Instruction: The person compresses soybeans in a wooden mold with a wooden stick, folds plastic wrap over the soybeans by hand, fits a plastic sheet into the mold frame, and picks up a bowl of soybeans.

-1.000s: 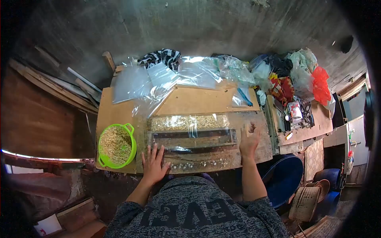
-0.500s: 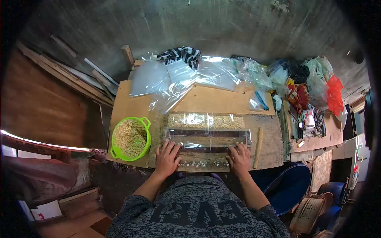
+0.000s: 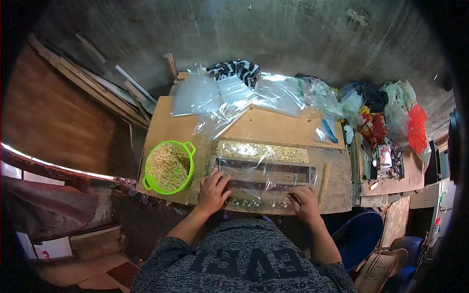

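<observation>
In the head-camera view, a person in a dark grey, mottled shirt with black lettering works with both hands at a light-brown wooden worktop, a sheet of clear, glossy plastic film before them in the centre of the frame, lying over a dark, long rectangular frame. The left hand, released and with fingers spread, rests at the left end of the film; the right hand has its fingers curled at the film's near right edge — whether they pinch it cannot be made out. Just beyond the rectangular frame, a long band of pale, flaky pieces stretches across the middle of the picture, while small white bits lie scattered below, along the worktop's near edge. A bright-green, round plastic basket with two handles stands left of centre, filled with pale flakes. A thin strip of light wood lies just right of the right hand. Clear plastic sheets and a black-and-white patterned cloth or bag are heaped at upper centre — and a crumpled red plastic bag hangs among others at upper right.
</observation>
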Tool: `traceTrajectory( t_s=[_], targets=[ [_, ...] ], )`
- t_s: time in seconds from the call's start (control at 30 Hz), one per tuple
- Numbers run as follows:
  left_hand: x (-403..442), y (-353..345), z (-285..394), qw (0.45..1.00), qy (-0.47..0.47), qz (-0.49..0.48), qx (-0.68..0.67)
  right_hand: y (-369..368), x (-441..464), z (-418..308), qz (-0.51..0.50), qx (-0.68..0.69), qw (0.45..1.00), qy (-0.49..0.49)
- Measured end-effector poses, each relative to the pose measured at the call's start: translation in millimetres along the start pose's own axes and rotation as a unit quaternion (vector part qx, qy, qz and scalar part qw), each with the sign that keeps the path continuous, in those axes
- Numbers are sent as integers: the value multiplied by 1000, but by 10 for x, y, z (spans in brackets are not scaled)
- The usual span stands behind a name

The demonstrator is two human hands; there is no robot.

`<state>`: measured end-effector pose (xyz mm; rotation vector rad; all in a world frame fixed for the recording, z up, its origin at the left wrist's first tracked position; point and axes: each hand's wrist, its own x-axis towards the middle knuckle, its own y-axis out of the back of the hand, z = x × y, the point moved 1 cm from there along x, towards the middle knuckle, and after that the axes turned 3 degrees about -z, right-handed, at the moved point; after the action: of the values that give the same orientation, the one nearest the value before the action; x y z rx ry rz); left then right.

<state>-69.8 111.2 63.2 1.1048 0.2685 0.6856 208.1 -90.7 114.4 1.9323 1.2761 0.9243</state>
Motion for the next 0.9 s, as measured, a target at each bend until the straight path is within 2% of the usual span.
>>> traceTrajectory(
  t_s=[0.07,0.1,0.17,0.23,0.3,0.33,0.37,0.4,0.43,0.5,0.53,0.6,0.67,0.73,0.8,0.83,0.87,0.9],
  targets=[
    [-16,34,33,1000,-15,8,-9,172,45,-122,-50,120,991,-28],
    [-18,46,37,999,-30,18,-16,298,75,-196,-49,118,991,-30],
    [-33,56,20,998,-44,20,-33,504,118,-310,-145,244,950,-132],
    [8,159,75,997,-56,24,-49,635,112,-291,-161,260,942,-141],
    [69,407,203,986,-75,25,-150,757,116,-242,-179,276,933,-149],
    [86,503,233,985,-75,25,-150,815,125,-217,-160,378,897,-166],
    [97,594,244,977,-49,20,-207,860,140,-182,-140,475,849,-181],
    [119,666,255,964,-22,15,-264,897,173,-126,-140,475,850,-182],
    [164,736,275,964,-22,15,-264,931,227,-54,-133,456,856,-202],
    [302,827,270,943,91,-38,-318,916,382,93,-123,397,881,-227],
    [382,799,229,943,91,-37,-318,904,486,150,-134,357,892,-245],
    [566,651,88,921,156,-66,-349,746,666,380,-150,346,894,-240],
    [765,616,61,924,148,-60,-348,566,846,624,-172,321,896,-252],
    [910,529,1,908,219,-127,-333,324,960,892,-195,295,897,-265],
    [980,325,-140,904,234,-108,-342,163,1076,1024,-157,231,930,-240],
    [1015,285,-192,908,250,-125,-313,227,1125,947,-172,206,922,-280],
    [1031,241,-239,911,265,-142,-283,157,1111,1001,-172,207,921,-281],
    [1022,201,-253,910,266,-144,-283,75,1106,1040,-100,170,949,-245]
  ],
)
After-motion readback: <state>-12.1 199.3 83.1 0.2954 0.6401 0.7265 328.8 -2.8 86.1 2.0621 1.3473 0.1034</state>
